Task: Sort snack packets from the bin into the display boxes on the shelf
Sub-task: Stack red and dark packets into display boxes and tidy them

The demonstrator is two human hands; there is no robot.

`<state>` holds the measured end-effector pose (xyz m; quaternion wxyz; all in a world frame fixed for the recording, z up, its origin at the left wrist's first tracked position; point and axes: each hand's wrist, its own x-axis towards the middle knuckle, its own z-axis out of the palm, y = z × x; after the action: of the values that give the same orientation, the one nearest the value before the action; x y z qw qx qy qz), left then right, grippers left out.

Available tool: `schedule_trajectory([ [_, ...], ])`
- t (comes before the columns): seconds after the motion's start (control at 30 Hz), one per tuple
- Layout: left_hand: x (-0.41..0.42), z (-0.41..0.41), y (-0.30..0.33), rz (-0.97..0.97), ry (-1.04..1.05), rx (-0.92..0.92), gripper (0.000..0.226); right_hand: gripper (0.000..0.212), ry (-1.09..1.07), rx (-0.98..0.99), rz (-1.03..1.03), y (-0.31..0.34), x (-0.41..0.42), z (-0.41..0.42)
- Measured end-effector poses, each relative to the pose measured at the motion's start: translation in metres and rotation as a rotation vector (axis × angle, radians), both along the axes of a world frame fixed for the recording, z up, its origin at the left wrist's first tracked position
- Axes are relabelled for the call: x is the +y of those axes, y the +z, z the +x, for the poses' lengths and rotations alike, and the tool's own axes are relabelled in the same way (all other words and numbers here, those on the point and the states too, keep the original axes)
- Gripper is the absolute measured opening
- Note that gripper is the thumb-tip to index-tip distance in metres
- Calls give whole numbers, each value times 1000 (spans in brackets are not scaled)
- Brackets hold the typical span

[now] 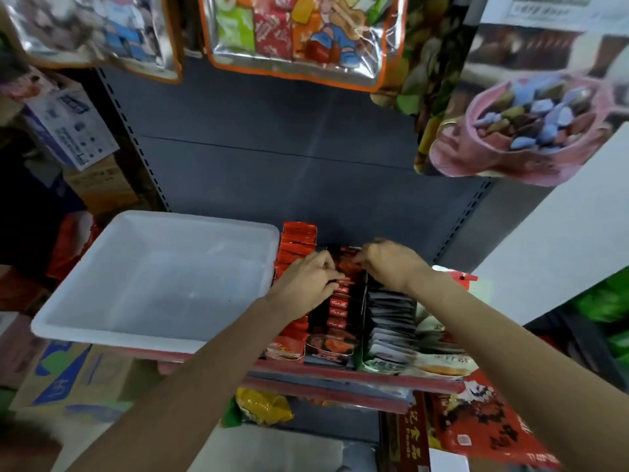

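Observation:
A white plastic bin (pixel 102 321) sits on the shelf at the left; nothing shows inside it. To its right stand three display boxes in a row: one of red packets (pixel 297 238), a middle one of black-and-red packets (pixel 337 316), and one of grey and white packets (pixel 391 318). My left hand (pixel 306 284) rests on the black-and-red row with its fingers curled onto the packets. My right hand (pixel 391 264) pinches the top of a dark red packet (pixel 345 264) at the back of that middle box.
The red front edge of the shelf (pixel 323 374) runs below the boxes. Large snack bags hang overhead (pixel 296 32), and a pink candy bag (pixel 517 131) hangs at the right. Cardboard cartons (pixel 71 379) stack at the left, and more packets (pixel 486 420) lie on the lower shelf.

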<state>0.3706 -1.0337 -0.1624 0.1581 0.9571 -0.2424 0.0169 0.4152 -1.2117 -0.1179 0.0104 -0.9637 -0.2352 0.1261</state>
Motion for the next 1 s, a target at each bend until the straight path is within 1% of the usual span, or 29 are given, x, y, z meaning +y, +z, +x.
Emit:
schedule_trajectory([
  [0.1, 1, -2, -9, 5, -11, -161, 26, 40, 83, 22, -39, -17, -7, 6],
  [0.2, 2, -4, -13, 12, -23, -230, 25, 42, 171, -6, -56, -19, -14, 4],
  [0.27, 1, -4, -11, 4, -27, -205, 26, 42, 230, -5, 0, -15, -18, 2],
  [0.3, 1, -3, -9, 20, -33, -171, 27, 41, 221, -35, 58, -12, -20, 1],
  [0.37, -2, -3, -5, 69, -48, -100, 28, 44, 128, -135, 161, -8, -24, 4],
  [0.4, -3, -4, -4, 75, -45, -75, 27, 48, 63, -149, 172, -8, -24, 6],
  [0.47, -4, -7, -5, 84, -37, -67, 25, 50, -42, -81, 134, -8, -23, 11],
  [0.53, -5, -9, -5, 97, -33, -60, 25, 39, -57, -5, 111, -11, -19, 16],
  [0.6, -6, -11, -4, 110, -42, -68, 24, 31, -64, 25, 171, -11, -15, 22],
  [0.7, -5, -16, -1, 127, -66, -74, 18, 33, -88, 61, 234, -12, -12, 26],
  [0.8, -3, -21, -2, 138, -18, -52, 13, 30, -71, -11, 299, -19, -11, 18],
  [0.9, -2, -21, -3, 159, -4, -47, 21, 20, 35, -125, 335, -23, -7, 7],
  [1.0, -1, -22, -3, 186, -26, -14, 29, 26, 106, -189, 234, -24, -4, 3],
])
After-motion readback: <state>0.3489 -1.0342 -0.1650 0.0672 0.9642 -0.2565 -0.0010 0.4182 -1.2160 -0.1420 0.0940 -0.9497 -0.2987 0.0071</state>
